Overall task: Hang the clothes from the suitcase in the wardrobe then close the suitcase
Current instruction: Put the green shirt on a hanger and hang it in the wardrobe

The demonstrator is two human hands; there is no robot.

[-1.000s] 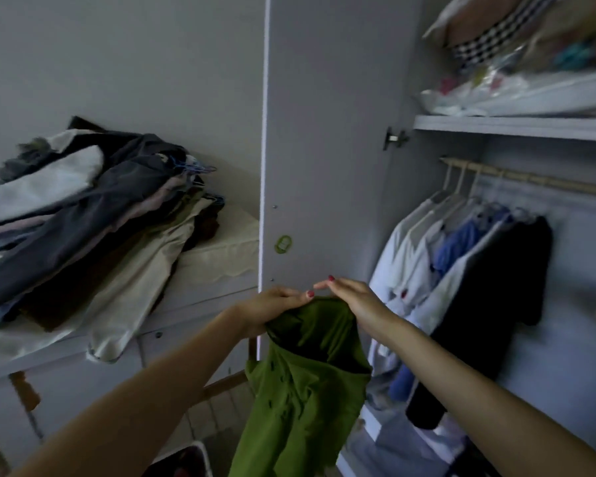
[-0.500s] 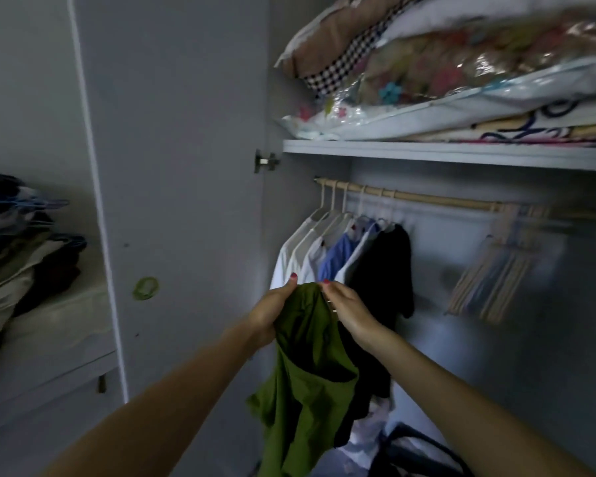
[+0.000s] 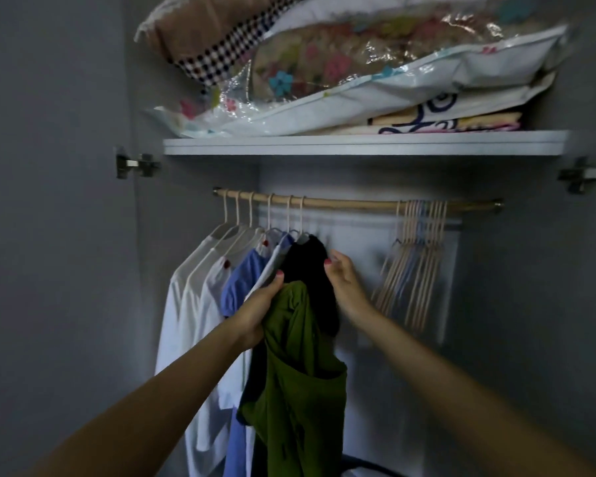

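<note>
A green garment [image 3: 296, 383] hangs from my left hand [image 3: 260, 306], which grips its top edge in front of the open wardrobe. My right hand [image 3: 344, 280] is off the garment, fingers apart, just right of it and level with a black garment [image 3: 312, 266] hanging on the wooden rail [image 3: 351, 202]. White shirts [image 3: 193, 304] and a blue shirt [image 3: 245, 284] hang left of the black one. A bunch of empty hangers [image 3: 413, 263] hangs on the rail to the right. The suitcase is out of view.
A white shelf [image 3: 362, 146] above the rail carries pillows and bagged bedding [image 3: 341, 70]. The open left door [image 3: 49, 235] and the wardrobe's right wall [image 3: 530, 304] frame the space. Bare rail lies between the black garment and the empty hangers.
My view has swung right from the clothes pile to face the wardrobe. My right hand has let go of the green garment and moved right; the left hand keeps holding it.
</note>
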